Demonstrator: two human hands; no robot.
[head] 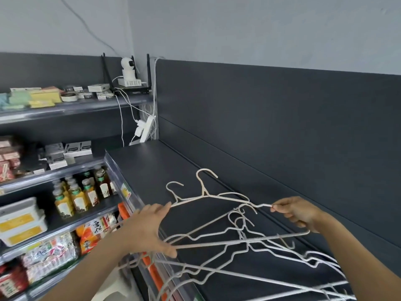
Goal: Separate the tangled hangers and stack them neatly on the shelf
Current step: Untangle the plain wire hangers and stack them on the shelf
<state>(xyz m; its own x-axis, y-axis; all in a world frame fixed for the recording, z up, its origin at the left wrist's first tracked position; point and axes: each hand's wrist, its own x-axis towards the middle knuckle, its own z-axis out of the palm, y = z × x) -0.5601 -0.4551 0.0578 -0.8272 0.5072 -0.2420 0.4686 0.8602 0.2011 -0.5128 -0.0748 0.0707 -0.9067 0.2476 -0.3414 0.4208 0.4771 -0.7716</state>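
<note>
Tangled white hangers (245, 243) sprawl across the dark shelf (152, 166), right of centre. The left hand (149, 229) grips the uppermost hanger (204, 197) at its left end, and the right hand (297, 213) pinches its right tip. Shelves alongside hold juice bottles (76, 196) and lidded tubs (19, 220).

Light: even, soft, white, fairly bright.
Shadows: faint beneath hangers (238, 240) on dark shelf (152, 170).
Glare: dull sheen along upper shelf lip (54, 112), 9 o'clock.
Blur: snack packets (50, 255) smeared, 8 o'clock; straight edges bow.
</note>
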